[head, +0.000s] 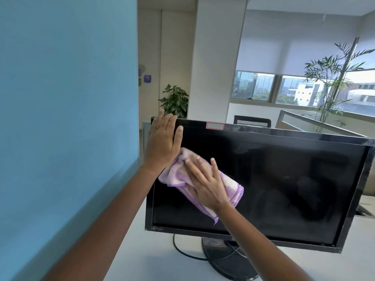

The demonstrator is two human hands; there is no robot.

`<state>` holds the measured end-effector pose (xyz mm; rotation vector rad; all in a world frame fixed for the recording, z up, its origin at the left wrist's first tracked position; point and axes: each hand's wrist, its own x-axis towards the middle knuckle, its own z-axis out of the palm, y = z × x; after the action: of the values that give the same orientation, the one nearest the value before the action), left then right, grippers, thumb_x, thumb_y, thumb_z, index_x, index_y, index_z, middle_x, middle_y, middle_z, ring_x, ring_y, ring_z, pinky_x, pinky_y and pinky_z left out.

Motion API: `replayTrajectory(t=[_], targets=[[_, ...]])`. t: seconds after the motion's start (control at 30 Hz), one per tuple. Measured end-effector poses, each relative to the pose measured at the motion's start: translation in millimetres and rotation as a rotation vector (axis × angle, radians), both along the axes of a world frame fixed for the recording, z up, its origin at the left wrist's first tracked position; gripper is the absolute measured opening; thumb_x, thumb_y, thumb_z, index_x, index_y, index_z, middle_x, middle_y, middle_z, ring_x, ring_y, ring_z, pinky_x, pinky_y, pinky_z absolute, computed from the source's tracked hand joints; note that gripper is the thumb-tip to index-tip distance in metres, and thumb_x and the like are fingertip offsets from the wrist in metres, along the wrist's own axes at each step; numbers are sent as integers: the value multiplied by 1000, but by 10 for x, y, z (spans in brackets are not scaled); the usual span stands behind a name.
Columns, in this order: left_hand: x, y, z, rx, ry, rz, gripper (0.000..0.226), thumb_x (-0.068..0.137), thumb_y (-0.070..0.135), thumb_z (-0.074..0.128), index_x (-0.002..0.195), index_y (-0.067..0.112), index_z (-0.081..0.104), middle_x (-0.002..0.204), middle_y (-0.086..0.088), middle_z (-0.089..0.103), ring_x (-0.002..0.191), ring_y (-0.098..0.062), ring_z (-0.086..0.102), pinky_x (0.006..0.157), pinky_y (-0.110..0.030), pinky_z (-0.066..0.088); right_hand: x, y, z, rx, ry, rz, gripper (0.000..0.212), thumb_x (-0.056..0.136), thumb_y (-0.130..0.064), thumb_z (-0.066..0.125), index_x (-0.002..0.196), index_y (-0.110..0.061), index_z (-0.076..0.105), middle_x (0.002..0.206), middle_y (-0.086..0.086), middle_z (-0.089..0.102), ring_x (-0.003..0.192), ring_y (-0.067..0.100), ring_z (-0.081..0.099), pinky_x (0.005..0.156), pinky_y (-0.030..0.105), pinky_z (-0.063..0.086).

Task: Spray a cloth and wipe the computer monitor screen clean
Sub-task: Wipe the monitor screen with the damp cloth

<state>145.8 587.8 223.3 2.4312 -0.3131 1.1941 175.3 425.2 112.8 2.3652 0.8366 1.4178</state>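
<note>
A black computer monitor (284, 185) with a dark, switched-off screen stands on a white desk (154, 260). My right hand (207, 183) lies flat on a folded purple-and-cream cloth (231, 187) and presses it against the left part of the screen. My left hand (163, 138) rests flat on the monitor's top left corner, fingers reaching over the upper bezel, thumb on the screen side. No spray bottle is in view.
A blue partition wall (67, 118) runs close along the left. The monitor's round black base (227, 260) and a black cable (182, 250) sit on the desk. Behind are a black chair (251, 121), a glass divider (316, 126), potted plants and windows.
</note>
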Motion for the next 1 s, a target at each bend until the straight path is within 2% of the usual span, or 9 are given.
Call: replayTrajectory(t=[0.1, 0.23, 0.33, 0.47, 0.6, 0.67, 0.77, 1.0], targets=[[-20, -238, -9, 78, 25, -20, 60, 92, 36, 18, 140, 4, 32, 149, -14, 34, 144, -24, 18, 118, -35, 11, 13, -403, 135, 92, -56, -22, 49, 93, -40, 35, 137, -17, 36, 141, 1, 46, 131, 21, 34, 101, 65, 25], [-13, -589, -2, 128, 49, -52, 61, 92, 40, 16, 143, 8, 26, 153, -10, 28, 145, -19, 15, 118, -31, 7, -9, -988, 264, 147, -102, -60, 50, 92, -38, 35, 137, -14, 33, 140, 4, 33, 131, 25, 32, 101, 66, 21], [-3, -857, -7, 158, 60, -71, 55, 98, 39, 21, 144, 9, 24, 154, -8, 26, 145, -18, 14, 118, -30, 4, -23, -1479, 327, 217, -76, -125, 49, 98, -38, 24, 138, -11, 32, 143, 6, 31, 134, 26, 28, 104, 62, 22], [-14, -1193, 1, 111, 82, -114, 53, 99, 36, 25, 145, 10, 22, 155, -8, 23, 145, -18, 11, 118, -30, 4, -78, -2101, 383, 301, -21, -246, 53, 99, -40, 20, 137, -7, 36, 145, 7, 28, 136, 28, 26, 105, 60, 29], [-21, -1482, 14, 45, 131, -143, 52, 99, 36, 23, 145, 11, 23, 155, -8, 21, 146, -19, 8, 119, -34, 4, -143, -2572, 362, 437, 28, -349, 55, 95, -37, 28, 136, -1, 35, 143, 15, 36, 134, 34, 34, 102, 62, 33], [-10, -1528, 20, 39, 130, -122, 52, 99, 36, 23, 144, 11, 24, 155, -9, 22, 146, -20, 8, 120, -36, 5, -188, -2754, 286, 609, 84, -372, 62, 92, -39, 26, 138, 3, 31, 143, 21, 38, 135, 38, 33, 105, 63, 26], [5, -1571, -1, 27, 104, -87, 50, 99, 35, 25, 144, 11, 26, 154, -9, 23, 145, -21, 10, 119, -37, 5, -277, -2962, 140, 845, 151, -367, 67, 89, -38, 25, 142, 3, 20, 148, 21, 29, 140, 36, 21, 111, 61, 21], [-33, -1454, -202, 1, 50, -50, 55, 96, 36, 21, 146, 15, 15, 158, -5, 12, 146, -19, 3, 118, -40, 0, -336, -2842, -100, 1017, 202, -294, 69, 89, -39, 21, 145, 1, 12, 154, 18, 16, 143, 33, 9, 117, 51, 13]])
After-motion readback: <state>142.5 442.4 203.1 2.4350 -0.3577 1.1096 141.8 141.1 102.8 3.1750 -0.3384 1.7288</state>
